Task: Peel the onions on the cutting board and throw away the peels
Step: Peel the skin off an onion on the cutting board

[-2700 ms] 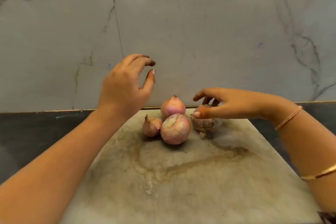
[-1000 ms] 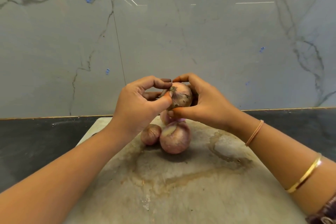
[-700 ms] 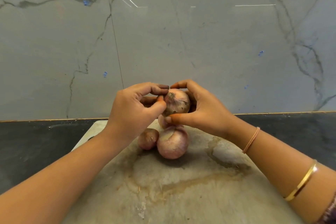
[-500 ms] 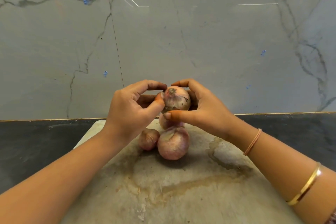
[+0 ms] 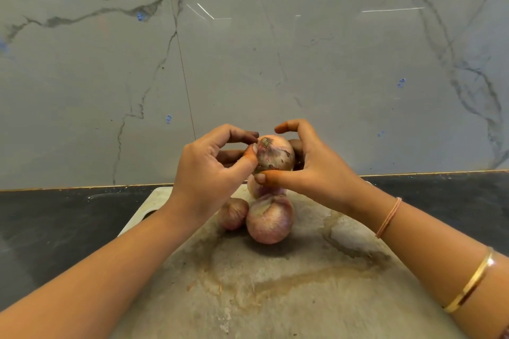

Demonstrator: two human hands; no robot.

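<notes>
My right hand (image 5: 311, 170) cradles pale-pink papery round onion (image 5: 275, 154) above stained beige cutting board (image 5: 303, 297); root tuft faces left hand (image 5: 209, 170), thumb and forefinger pinching skin there.

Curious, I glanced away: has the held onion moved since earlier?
Yes. The held onion went up and left: it lay on the cutting board right of the big onion; now left hand and right hand hold it above that.

Onions (image 5: 270, 219) on cutting board (image 5: 275, 297), wall (image 5: 275, 63) behind
</notes>
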